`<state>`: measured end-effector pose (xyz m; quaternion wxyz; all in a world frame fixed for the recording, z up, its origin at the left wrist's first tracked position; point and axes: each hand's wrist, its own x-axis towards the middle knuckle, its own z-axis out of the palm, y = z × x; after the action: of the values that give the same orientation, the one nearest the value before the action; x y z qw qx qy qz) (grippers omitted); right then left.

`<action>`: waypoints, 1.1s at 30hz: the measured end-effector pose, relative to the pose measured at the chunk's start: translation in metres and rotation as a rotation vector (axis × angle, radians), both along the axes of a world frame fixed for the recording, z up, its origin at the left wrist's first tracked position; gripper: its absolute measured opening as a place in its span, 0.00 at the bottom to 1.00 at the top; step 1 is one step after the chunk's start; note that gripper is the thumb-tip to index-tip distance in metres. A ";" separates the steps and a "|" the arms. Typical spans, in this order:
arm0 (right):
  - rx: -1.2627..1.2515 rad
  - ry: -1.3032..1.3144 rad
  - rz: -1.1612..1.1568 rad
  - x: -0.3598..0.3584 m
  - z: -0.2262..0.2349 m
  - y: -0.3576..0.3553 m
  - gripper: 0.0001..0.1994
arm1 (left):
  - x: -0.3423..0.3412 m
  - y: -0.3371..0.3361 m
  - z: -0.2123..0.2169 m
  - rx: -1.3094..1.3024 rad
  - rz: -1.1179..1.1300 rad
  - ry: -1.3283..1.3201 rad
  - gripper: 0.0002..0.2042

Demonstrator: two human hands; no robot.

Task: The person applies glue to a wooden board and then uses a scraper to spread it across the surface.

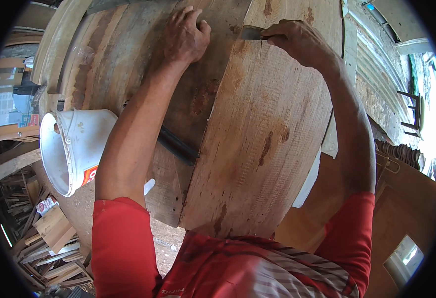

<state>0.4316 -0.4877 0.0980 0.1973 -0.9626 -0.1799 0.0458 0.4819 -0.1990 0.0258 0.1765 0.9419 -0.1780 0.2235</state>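
A wide pale wooden plank [257,134] lies lengthwise in front of me on top of darker boards [128,64]. My right hand [300,42] grips a small flat metal scraper blade [251,33] pressed at the plank's far left edge. My left hand [185,37] rests knuckles-up on the darker board beside the plank, fingers curled, holding nothing that shows. Both arms wear red sleeves pushed up above the elbows.
A white plastic bucket [74,149] lies tipped on its side at the left. A dark bar [178,145] pokes out under the plank. Scrap wood offcuts [49,243] pile at the lower left. Corrugated sheet [376,64] and a brown panel [401,208] stand at the right.
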 end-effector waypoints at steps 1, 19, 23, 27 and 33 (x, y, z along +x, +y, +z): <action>0.010 -0.048 0.036 -0.002 0.002 0.000 0.11 | -0.002 0.001 0.002 -0.012 0.015 -0.005 0.21; 0.112 -0.167 -0.162 -0.047 -0.007 0.021 0.12 | -0.001 0.000 0.006 -0.031 0.030 -0.003 0.21; 0.151 -0.098 -0.232 -0.055 -0.006 0.038 0.11 | 0.004 0.001 0.002 -0.038 0.015 -0.022 0.21; 0.131 -0.075 -0.271 -0.077 -0.011 0.066 0.06 | 0.004 0.002 -0.003 -0.060 0.032 -0.029 0.21; 0.216 -0.113 -0.339 -0.094 -0.015 0.076 0.14 | 0.002 -0.002 -0.001 -0.056 0.038 0.009 0.22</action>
<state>0.3377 -0.4113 0.0835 0.2940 -0.9533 -0.0302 -0.0618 0.4839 -0.2008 0.0251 0.1994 0.9408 -0.1531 0.2273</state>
